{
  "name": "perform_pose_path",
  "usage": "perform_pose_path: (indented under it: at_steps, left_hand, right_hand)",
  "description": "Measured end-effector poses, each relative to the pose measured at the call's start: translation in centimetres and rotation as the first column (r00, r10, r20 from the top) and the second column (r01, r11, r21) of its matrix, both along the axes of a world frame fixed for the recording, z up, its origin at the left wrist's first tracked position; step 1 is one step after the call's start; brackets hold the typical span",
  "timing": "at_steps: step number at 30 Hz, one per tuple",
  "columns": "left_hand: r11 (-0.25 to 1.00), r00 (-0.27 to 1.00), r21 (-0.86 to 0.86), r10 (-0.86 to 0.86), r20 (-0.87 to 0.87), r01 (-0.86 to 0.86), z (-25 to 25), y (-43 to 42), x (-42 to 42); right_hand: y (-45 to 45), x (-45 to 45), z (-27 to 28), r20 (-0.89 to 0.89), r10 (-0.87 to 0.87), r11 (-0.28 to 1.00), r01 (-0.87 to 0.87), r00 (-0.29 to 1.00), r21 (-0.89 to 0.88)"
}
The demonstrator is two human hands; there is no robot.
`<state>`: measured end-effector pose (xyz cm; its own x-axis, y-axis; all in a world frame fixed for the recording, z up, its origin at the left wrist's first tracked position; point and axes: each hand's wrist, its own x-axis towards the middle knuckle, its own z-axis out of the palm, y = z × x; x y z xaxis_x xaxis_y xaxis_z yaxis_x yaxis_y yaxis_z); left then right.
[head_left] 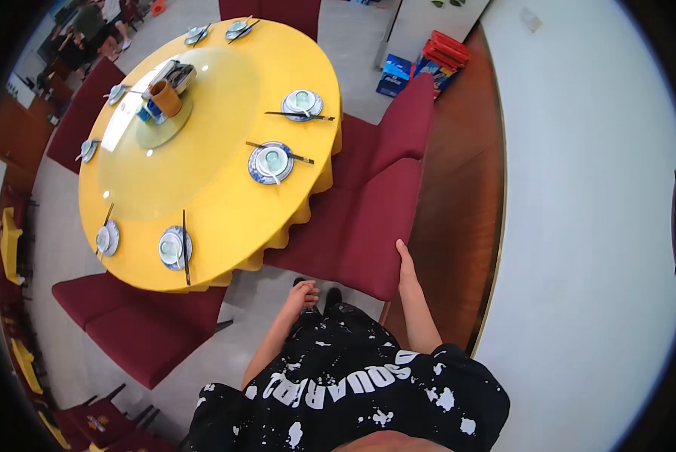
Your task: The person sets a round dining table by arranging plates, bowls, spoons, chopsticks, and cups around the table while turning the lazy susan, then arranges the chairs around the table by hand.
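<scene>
My right hand [406, 265] is at the near outer edge of a dark red upholstered chair [357, 233], holding its backrest; part of the grip is hidden. My left hand [303, 296] hangs in front of my body, fingers loosely bent and a little apart, holding nothing. The chair's seat reaches under the hem of a yellow tablecloth [236, 226] on a round table. Closest to this chair on the table is a blue-and-white plate [257, 173] with a bowl [271, 160], a spoon and black chopsticks [296, 157].
A glass turntable [217, 105] carries a brown cup [165, 99] and other small items. More red chairs [146, 324] surround the table. Wood panelling [458, 218] and a white wall [579, 226] run along my right. Boxes [394, 75] stand farther back. People [89, 30] are far left.
</scene>
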<state>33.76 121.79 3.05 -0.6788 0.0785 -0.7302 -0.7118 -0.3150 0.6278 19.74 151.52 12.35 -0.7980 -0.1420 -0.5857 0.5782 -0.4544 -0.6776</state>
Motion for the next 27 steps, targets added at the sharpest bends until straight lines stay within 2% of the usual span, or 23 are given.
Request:
perform_pose_path:
  at_steps: [3,4,7,10,13,14,15,16,17,19,20,22,23,25,27]
  left_hand:
    - [0.999,1.000,0.053,0.008,-0.006,-0.008,0.0,1.4,-2.5]
    - [0.999,1.000,0.034,-0.001,0.000,0.001,-0.6,1.8,-3.2]
    - [0.999,0.999,-0.009,-0.037,-0.004,0.037,-0.6,4.0,-4.9]
    - [0.983,0.989,-0.107,-0.149,-0.017,0.146,2.9,7.1,-8.1]
    - [0.971,0.944,-0.231,-0.135,-0.300,0.066,4.6,11.7,-10.7]
    - [0.947,0.915,-0.315,-0.184,-0.360,0.066,6.9,13.1,-12.6]
    - [0.914,0.886,-0.397,-0.251,-0.389,0.085,10.6,14.6,-14.1]
    - [0.880,0.860,-0.462,-0.321,-0.398,0.114,13.4,16.8,-14.3]
    - [0.776,0.872,-0.618,-0.381,-0.307,0.122,15.1,19.1,-14.1]
    - [0.485,0.876,-0.866,-0.464,-0.133,0.125,17.1,22.7,-15.2]
    - [0.407,0.893,-0.908,-0.439,-0.096,0.102,16.4,23.9,-15.1]
    - [0.374,0.912,-0.925,-0.399,-0.091,0.072,15.4,24.8,-14.8]
    - [0.353,0.920,-0.934,-0.381,-0.092,0.053,15.0,24.8,-14.8]
    - [0.395,0.921,-0.918,-0.365,-0.137,0.020,15.1,24.7,-14.3]
    - [0.422,0.915,-0.907,-0.371,-0.159,0.014,15.3,24.2,-14.6]
  right_hand:
    - [-1.0,0.2,2.6,0.002,-0.034,0.999,0.034,0.999,0.011]
    - [-0.7,-0.1,2.1,-0.027,0.007,1.000,-0.007,1.000,0.001]
    - [0.5,-1.1,0.3,0.032,-0.023,0.999,0.024,0.999,-0.038]
    - [1.3,-6.2,-1.3,-0.185,-0.181,0.978,0.197,0.966,0.067]
    - [2.2,-14.6,-1.7,-0.499,0.005,0.906,0.207,0.867,0.370]
    - [2.4,-17.9,-1.2,-0.598,0.140,0.790,0.275,0.789,0.548]
    - [2.9,-19.9,-0.4,-0.642,0.282,0.635,0.363,0.713,0.682]
    - [3.4,-22.0,0.7,-0.666,0.334,0.611,0.385,0.667,0.692]
    - [3.9,-24.2,1.3,-0.692,0.390,0.591,0.411,0.607,0.694]
    - [5.1,-28.0,1.4,-0.690,0.567,0.523,0.452,0.449,0.723]
    - [5.7,-30.5,1.2,-0.580,0.722,0.440,0.396,0.376,0.806]
    - [7.0,-33.4,0.2,-0.294,0.936,0.224,0.318,0.192,0.921]
    - [7.4,-34.1,0.1,-0.240,0.958,0.191,0.277,0.155,0.942]
    - [7.8,-34.8,1.3,-0.127,0.989,0.109,0.202,0.080,0.973]
    - [8.9,-35.9,2.9,-0.027,0.999,0.028,0.042,-0.032,0.999]
